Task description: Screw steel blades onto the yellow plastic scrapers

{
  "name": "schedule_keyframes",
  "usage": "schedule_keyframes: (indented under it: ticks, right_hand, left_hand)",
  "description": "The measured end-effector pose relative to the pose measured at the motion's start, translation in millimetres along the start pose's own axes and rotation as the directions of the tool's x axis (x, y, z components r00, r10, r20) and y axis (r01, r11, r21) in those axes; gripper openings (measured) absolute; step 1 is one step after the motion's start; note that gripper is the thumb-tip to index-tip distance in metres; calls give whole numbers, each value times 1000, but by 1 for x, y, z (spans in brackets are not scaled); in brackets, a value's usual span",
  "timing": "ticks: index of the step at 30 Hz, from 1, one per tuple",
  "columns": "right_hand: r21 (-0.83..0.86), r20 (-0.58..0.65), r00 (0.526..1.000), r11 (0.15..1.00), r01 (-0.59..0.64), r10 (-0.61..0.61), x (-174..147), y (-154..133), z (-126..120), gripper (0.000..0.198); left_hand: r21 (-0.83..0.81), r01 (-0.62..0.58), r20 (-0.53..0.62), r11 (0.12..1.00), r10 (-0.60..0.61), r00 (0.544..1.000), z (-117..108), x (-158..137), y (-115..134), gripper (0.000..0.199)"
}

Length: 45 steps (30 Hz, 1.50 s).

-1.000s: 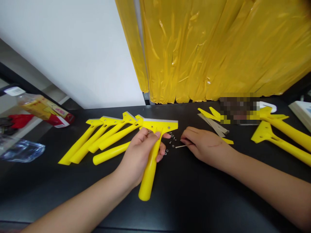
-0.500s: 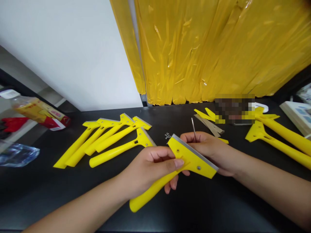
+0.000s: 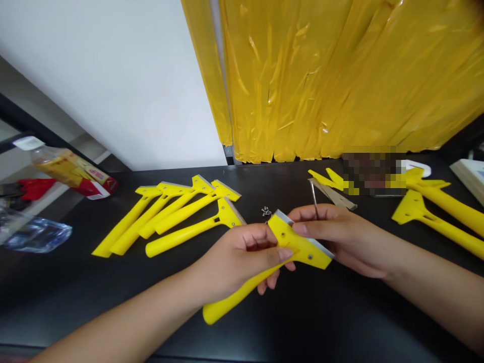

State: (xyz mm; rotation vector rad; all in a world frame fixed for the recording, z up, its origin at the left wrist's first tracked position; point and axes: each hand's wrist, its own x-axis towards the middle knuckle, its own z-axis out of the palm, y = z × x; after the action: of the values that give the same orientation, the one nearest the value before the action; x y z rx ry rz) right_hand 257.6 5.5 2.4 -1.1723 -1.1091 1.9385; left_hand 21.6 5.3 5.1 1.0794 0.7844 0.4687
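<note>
I can see L hand (image 3: 251, 257) clamped on a yellow scraper (image 3: 298, 248) over the blk table (image 3: 302, 322), R hand (image 3: 336, 229) w/ thumb on its grey edge & fingers round a thin metal rod (image 3: 313, 196).

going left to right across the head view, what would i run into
White bottle cap → row of five yellow scrapers → pile of small metal parts → slim metal rod → yellow handle lying at right.
</note>
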Motion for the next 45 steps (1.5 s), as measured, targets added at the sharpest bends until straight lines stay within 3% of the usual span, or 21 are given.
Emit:
schedule_keyframes:
  ticks: [3, 6, 14, 23, 32, 41, 45]
  right_hand:
    - [114, -21, 996, 990, -84, 87, 0, 0, 2, 52]
    - [120, -14, 995, 988, -97, 99, 1, 0, 3, 54]
    - [-93, 49, 998, 995, 37, -33, 1, 1, -3, 45]
    - [-95, 70, 998, 995, 2, 5, -3, -2, -3, 42]
    - [-155, 72, 995, 985, 77, -67, 1, -5, -7, 40]
    - [-286, -33, 998, 958, 35, -46, 7, 0, -8, 56]
    - [-369, -185, 963, 922, 115, -194, 12, 1, -15, 60]
  left_hand:
    - [17, -19, -4, 1000, 19, 1000, 0, 0, -1, 29]
    - [16, -28, -3, 999, 28, 1000, 0, 0, -1, 31]
    - [82, -26, -7, 996, 27, 1000, 2, -3, -2, 35]
    - [169, 20, 3, 985, -21, 1000, 1, -3, 3, 35]
    - [77, -80, -74, 994, 86, 994, 7, -2, -5, 31]
    - [-23, -127, -138, 992, 123, 983, 5, 2, -8, 30]
    - [28, -219, -261, 975, 219, 940, -4, 3, 1, 24]
